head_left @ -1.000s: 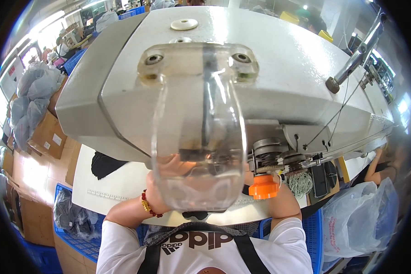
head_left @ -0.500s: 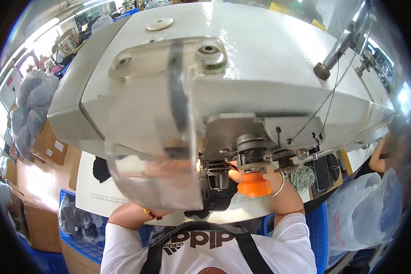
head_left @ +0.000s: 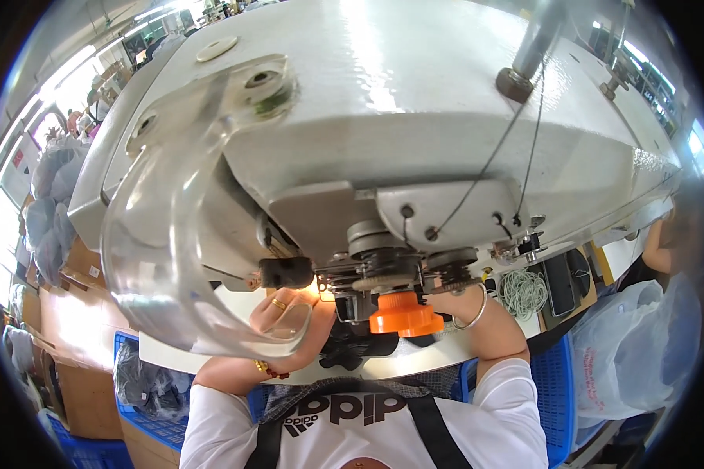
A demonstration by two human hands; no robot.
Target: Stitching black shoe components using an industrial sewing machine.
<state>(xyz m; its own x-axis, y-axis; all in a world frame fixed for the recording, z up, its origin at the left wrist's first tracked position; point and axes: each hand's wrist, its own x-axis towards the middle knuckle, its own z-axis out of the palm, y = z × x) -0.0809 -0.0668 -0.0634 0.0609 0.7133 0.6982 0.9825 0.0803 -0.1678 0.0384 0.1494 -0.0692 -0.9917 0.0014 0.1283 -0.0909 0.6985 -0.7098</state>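
Both arms reach forward from the lower edge, hands largely out of sight.

The left hand (head_left: 288, 306) is raised with fingers curled and knuckles toward the camera, a gold ring on one finger and a beaded bracelet at the wrist; its forearm angles up from a bent elbow at the lower left. What the fingers close on cannot be told. The right forearm rises from a short white sleeve and slants inward, a thin silver bangle circling the wrist; the right hand (head_left: 452, 295) beyond that wrist is almost wholly hidden, so its grip cannot be judged.
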